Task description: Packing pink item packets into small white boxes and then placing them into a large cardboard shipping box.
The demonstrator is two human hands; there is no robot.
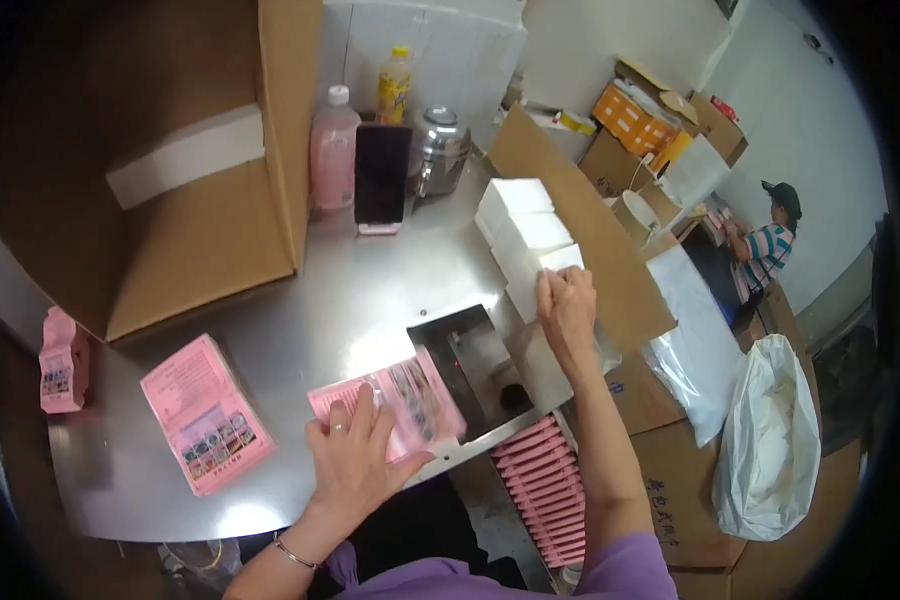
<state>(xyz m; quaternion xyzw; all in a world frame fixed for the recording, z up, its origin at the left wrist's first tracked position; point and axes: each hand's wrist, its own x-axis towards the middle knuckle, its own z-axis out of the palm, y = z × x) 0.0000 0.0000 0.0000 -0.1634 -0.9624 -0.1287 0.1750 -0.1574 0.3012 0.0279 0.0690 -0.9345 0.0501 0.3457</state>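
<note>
My left hand [358, 450], a ring on one finger, lies over a pink printed packet [422, 400], with its fingers on top and its thumb along the near edge. The packet is smeared by motion and reaches the left rim of a rectangular metal opening [470, 345] in the table. My right hand [569, 310] is closed on the nearest white block [560, 258]; the fingertips are partly hidden. That block ends a row of white blocks [515, 205] running toward the back. Left of my left hand sits a stack of flat pink printed packets [205, 410].
A large open cardboard box [200, 250] stands at the back left on the steel table [360, 290]. Behind are a phone on a stand [382, 175], two bottles [335, 150] and a metal pot [440, 150]. Below the table edge, pink packs [540, 490] line up. Another person [767, 245] works far right.
</note>
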